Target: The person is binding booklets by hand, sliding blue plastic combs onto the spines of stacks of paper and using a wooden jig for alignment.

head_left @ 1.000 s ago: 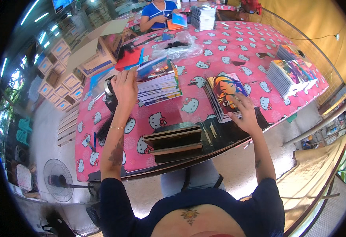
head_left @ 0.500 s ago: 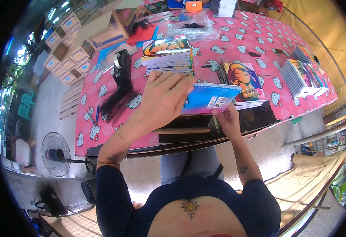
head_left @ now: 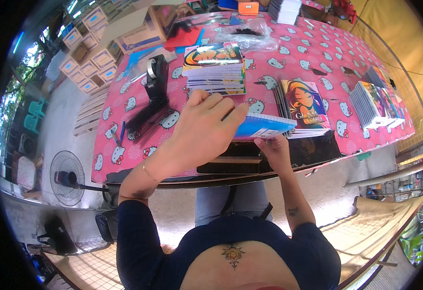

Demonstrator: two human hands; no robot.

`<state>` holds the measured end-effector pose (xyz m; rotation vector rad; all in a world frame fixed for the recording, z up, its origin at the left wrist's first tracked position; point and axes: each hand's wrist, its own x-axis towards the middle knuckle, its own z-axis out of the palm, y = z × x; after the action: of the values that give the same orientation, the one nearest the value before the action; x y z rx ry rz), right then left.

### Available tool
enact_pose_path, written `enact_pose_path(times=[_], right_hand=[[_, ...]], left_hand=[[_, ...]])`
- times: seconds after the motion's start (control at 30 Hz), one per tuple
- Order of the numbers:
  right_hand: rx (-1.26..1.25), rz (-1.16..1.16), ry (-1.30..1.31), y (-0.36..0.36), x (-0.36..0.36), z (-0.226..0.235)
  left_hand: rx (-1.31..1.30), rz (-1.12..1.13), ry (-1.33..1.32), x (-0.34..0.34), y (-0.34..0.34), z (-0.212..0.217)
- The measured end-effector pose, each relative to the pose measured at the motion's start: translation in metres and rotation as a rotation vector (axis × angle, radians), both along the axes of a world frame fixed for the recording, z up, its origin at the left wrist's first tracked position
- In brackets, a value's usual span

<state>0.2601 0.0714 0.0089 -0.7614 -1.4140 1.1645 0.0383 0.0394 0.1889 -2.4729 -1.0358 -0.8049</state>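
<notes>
Above the near edge of the table I hold a blue spiral notebook (head_left: 264, 126), its wire-bound edge up and its cover tilted away so that little of it shows. My left hand (head_left: 211, 121) is closed at the notebook's left end, fingers bent over the bound edge. At the lower right corner my right hand (head_left: 275, 151) pinches it, thumb on the blue cover. Just behind is a pile of notebooks (head_left: 214, 79) with an illustrated cover on top. To the right lies another small stack of notebooks (head_left: 307, 107). A dark wooden block (head_left: 228, 166) sits below the held notebook.
Left of the pile are a black tape dispenser (head_left: 156, 77), black binding coils (head_left: 146, 121) and a pen (head_left: 122, 131). More notebooks (head_left: 375, 104) stand at the right. Farther back are clear plastic (head_left: 247, 36) and an open carton (head_left: 141, 31). A fan (head_left: 67, 178) stands left of the table.
The notebook has tipped so that less of its blue cover shows. My left hand has shifted slightly right along it, and my right hand still pinches the corner. The view has shifted a little.
</notes>
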Motion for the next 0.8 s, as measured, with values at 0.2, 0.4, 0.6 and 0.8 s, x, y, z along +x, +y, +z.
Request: enact_pose_path(times=[0.2, 0.4, 0.6, 0.8], right_hand=[[-0.007, 0.068, 0.058, -0.004, -0.006, 0.009], [0.025, -0.068, 0.076, -0.004, -0.031, -0.006], [0.039, -0.050, -0.120, 0.014, -0.005, -0.012], [0.089, -0.067, -0.095, 0.018, -0.006, -0.001]], left_hand=[[-0.024, 0.176, 0.038, -0.018, -0.008, -0.062], [-0.231, 0.427, -0.352, -0.037, -0.026, -0.145], [-0.417, 0.455, -0.774, -0.090, -0.003, -0.192], [-0.006, 0.752, -0.115, -0.198, 0.050, -0.223]])
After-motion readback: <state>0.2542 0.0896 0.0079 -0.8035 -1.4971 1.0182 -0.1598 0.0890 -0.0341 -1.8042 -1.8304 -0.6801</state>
